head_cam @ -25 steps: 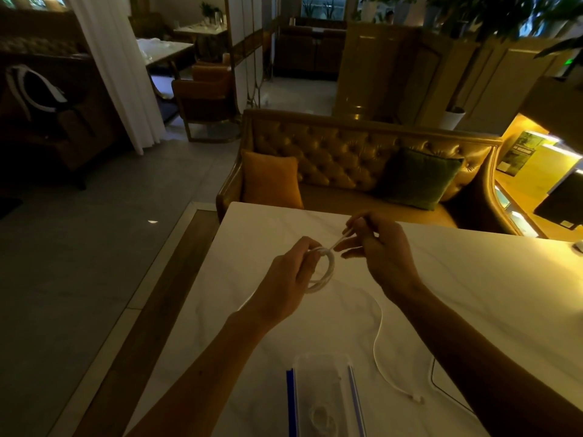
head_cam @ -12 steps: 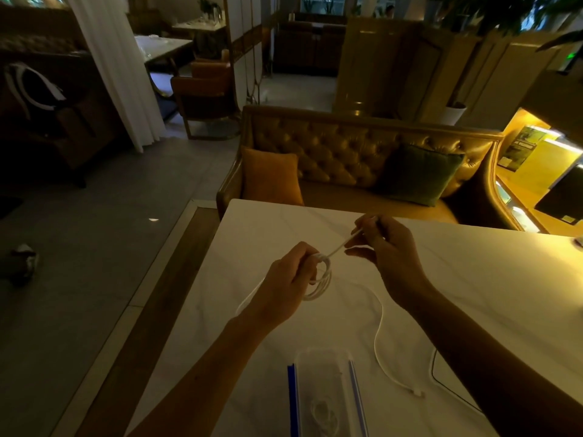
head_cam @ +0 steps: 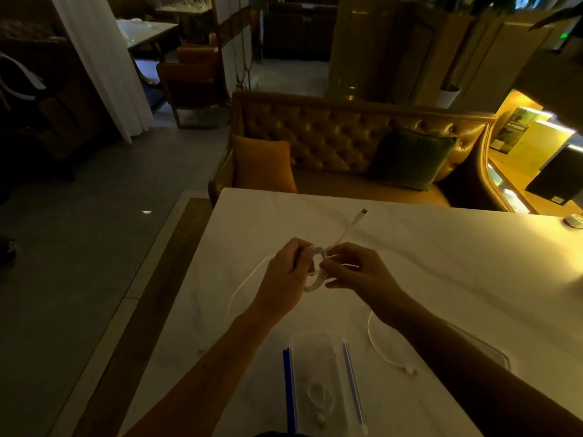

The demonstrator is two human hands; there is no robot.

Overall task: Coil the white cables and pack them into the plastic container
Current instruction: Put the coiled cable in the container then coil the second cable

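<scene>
1. My left hand (head_cam: 285,275) is clenched around the coil (head_cam: 315,280), loops pinched against the palm so they cannot spring open while I work above the table (head_cam: 441,263)
2. My right hand (head_cam: 353,272) meets it just beside, fingers closed on the cable at the coil's top; I judge I am tucking the free end around the loops to lock them
3. The plug (head_cam: 363,212) sticks up and away past both hands, left loose because that short tail is what does the wrapping
4. A slack run of cable (head_cam: 243,285) trails from under my left hand in an arc onto the table; whether it belongs to this coil I cannot tell
5. Another strand (head_cam: 378,348) curves on the table near my right forearm, ending in a small connector, not yet coiled
6. The container (head_cam: 321,367) lies open close to me, between my forearms, so a finished coil drops straight in; one coiled cable (head_cam: 318,395) seems to lie inside already, though the dim light blurs it
7. The blue strips (head_cam: 288,389) at its sides look like part of a lid or seal; I cannot say which
</scene>
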